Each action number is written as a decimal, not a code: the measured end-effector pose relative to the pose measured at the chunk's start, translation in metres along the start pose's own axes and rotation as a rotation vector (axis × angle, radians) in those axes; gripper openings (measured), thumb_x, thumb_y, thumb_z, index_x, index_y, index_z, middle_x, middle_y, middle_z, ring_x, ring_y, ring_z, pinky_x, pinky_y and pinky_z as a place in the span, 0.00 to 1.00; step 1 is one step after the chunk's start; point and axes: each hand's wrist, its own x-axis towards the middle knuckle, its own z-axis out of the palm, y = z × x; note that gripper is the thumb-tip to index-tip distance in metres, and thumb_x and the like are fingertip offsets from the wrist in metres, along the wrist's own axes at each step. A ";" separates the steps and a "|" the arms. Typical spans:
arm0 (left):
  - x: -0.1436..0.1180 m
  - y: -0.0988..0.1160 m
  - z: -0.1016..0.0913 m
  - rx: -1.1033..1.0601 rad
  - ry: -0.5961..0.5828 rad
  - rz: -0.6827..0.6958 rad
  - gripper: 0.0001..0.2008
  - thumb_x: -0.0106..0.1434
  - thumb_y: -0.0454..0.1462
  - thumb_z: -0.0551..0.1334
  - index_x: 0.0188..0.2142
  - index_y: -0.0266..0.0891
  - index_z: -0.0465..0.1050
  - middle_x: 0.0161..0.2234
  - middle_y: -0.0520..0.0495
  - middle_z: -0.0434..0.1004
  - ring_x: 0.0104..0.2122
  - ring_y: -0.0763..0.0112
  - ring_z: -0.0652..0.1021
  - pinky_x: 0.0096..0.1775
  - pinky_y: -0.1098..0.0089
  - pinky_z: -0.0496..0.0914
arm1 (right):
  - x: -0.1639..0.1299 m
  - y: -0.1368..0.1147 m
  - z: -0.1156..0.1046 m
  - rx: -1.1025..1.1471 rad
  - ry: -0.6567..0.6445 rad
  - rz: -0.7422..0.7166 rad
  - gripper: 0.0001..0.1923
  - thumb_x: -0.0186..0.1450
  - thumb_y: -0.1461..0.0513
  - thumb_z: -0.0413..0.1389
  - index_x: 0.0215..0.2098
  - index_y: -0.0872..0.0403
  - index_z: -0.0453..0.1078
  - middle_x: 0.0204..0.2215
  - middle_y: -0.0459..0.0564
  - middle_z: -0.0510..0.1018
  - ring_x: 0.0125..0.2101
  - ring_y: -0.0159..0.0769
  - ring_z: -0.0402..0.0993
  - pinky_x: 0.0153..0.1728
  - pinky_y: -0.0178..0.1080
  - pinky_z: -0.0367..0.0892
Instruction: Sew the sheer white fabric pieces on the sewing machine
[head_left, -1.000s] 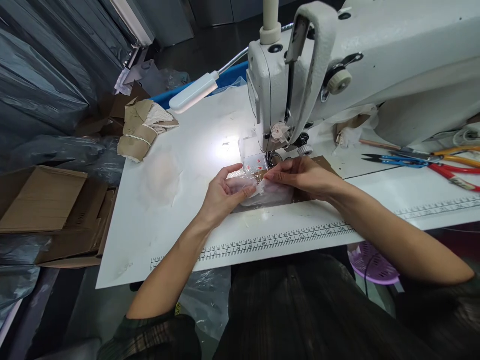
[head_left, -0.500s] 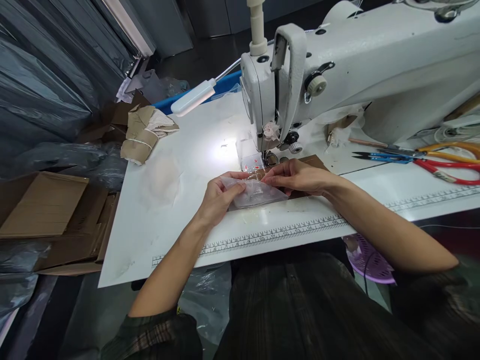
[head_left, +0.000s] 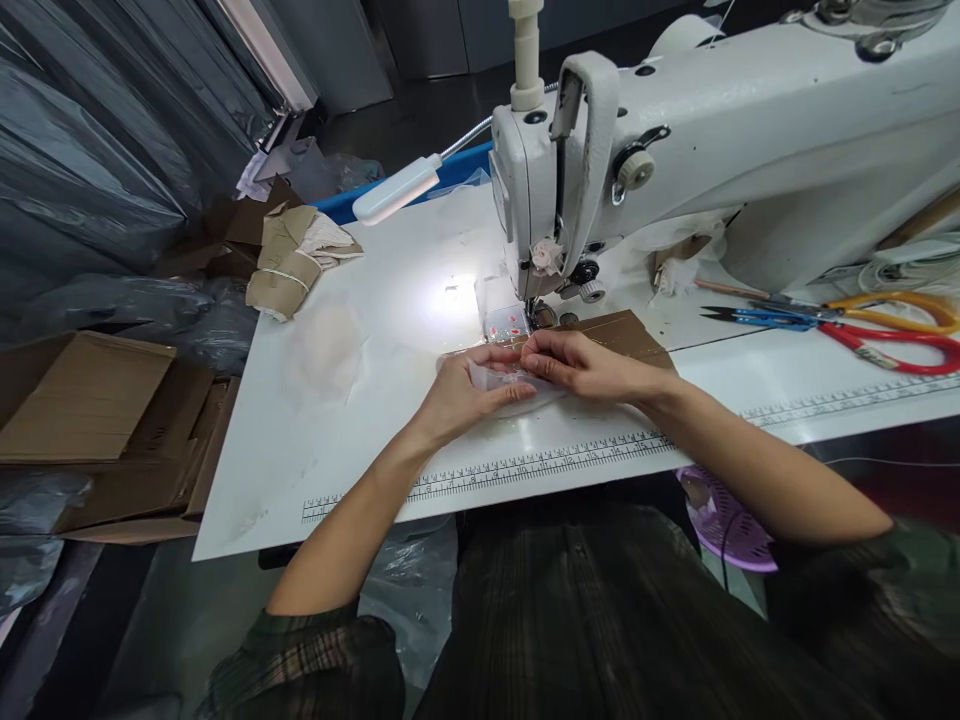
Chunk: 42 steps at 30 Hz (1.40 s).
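A piece of sheer white fabric (head_left: 546, 391) is gathered between my hands, just in front of the sewing machine's (head_left: 517, 190) needle area. My left hand (head_left: 469, 392) is closed on its left side, thumb on top and fingers behind. My right hand (head_left: 581, 362) pinches at the fabric's upper edge, fingertips close to the left ones; what exactly lies in that pinch is too small to see. Under the hands lies a flat brown cardboard piece (head_left: 630, 338), reaching out to the right. The presser foot is behind my fingers, apart from them.
Blue snips (head_left: 765, 316) and scissors with red handles (head_left: 889, 345) lie at right. A lit lamp (head_left: 397, 190) hangs left of the machine head. A tied brown bundle (head_left: 289, 270) sits at the table's back left corner. A printed ruler (head_left: 517, 470) runs along the front edge. Cardboard boxes (head_left: 90, 395) stand at left.
My hands have drawn closer together, and the fabric that lay spread flat is now bunched between them. More of the cardboard shows on the right. The view has shifted slightly.
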 end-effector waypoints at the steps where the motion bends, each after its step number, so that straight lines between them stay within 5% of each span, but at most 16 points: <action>1: 0.000 -0.001 0.001 -0.015 -0.006 0.001 0.22 0.51 0.44 0.73 0.44 0.36 0.78 0.40 0.42 0.81 0.38 0.65 0.79 0.42 0.66 0.73 | 0.000 0.000 0.003 -0.016 0.021 -0.021 0.13 0.69 0.53 0.52 0.32 0.52 0.64 0.28 0.46 0.67 0.30 0.34 0.61 0.31 0.38 0.58; 10: -0.004 -0.001 -0.006 0.025 -0.033 0.032 0.10 0.56 0.44 0.69 0.31 0.40 0.79 0.30 0.48 0.79 0.29 0.72 0.75 0.32 0.71 0.70 | 0.000 0.000 0.007 0.307 0.210 0.061 0.16 0.66 0.49 0.57 0.32 0.51 0.62 0.24 0.44 0.66 0.26 0.32 0.61 0.27 0.37 0.58; 17: -0.006 0.000 -0.004 0.096 -0.032 0.048 0.11 0.56 0.45 0.69 0.32 0.40 0.81 0.33 0.46 0.80 0.32 0.69 0.76 0.36 0.68 0.70 | -0.005 0.000 -0.006 0.191 -0.012 0.092 0.19 0.60 0.51 0.65 0.42 0.53 0.70 0.28 0.43 0.68 0.29 0.31 0.63 0.28 0.35 0.59; 22: -0.004 -0.005 -0.004 0.120 -0.051 0.075 0.12 0.55 0.46 0.69 0.30 0.40 0.80 0.32 0.47 0.79 0.32 0.68 0.76 0.37 0.67 0.71 | 0.001 -0.002 0.007 0.049 -0.021 -0.012 0.16 0.62 0.51 0.63 0.40 0.53 0.72 0.25 0.42 0.65 0.26 0.29 0.58 0.26 0.35 0.55; 31: -0.002 -0.006 -0.005 0.144 0.003 0.100 0.10 0.56 0.44 0.69 0.32 0.41 0.80 0.31 0.48 0.79 0.31 0.71 0.75 0.34 0.70 0.69 | 0.005 -0.004 0.017 0.041 0.151 0.026 0.19 0.65 0.47 0.57 0.30 0.54 0.66 0.24 0.45 0.68 0.25 0.30 0.58 0.25 0.36 0.54; 34: -0.003 -0.003 -0.006 0.131 -0.021 0.131 0.10 0.56 0.45 0.69 0.31 0.41 0.80 0.30 0.48 0.79 0.31 0.70 0.75 0.35 0.69 0.69 | 0.001 -0.007 0.023 -0.141 0.188 -0.055 0.16 0.68 0.50 0.53 0.31 0.53 0.63 0.25 0.46 0.68 0.25 0.32 0.60 0.26 0.37 0.55; 38: -0.007 -0.001 -0.007 0.129 -0.101 0.131 0.10 0.58 0.45 0.68 0.28 0.41 0.80 0.27 0.48 0.77 0.28 0.71 0.73 0.32 0.69 0.68 | -0.006 -0.004 0.023 -0.571 0.498 -0.145 0.10 0.67 0.55 0.50 0.31 0.51 0.59 0.30 0.52 0.70 0.29 0.38 0.62 0.29 0.41 0.55; 42: -0.009 -0.003 -0.008 0.117 -0.147 0.097 0.11 0.57 0.46 0.69 0.32 0.41 0.81 0.29 0.47 0.78 0.28 0.71 0.74 0.30 0.70 0.69 | -0.013 0.001 0.012 -0.575 0.613 -0.105 0.09 0.67 0.56 0.50 0.32 0.50 0.57 0.31 0.52 0.70 0.30 0.40 0.64 0.31 0.42 0.58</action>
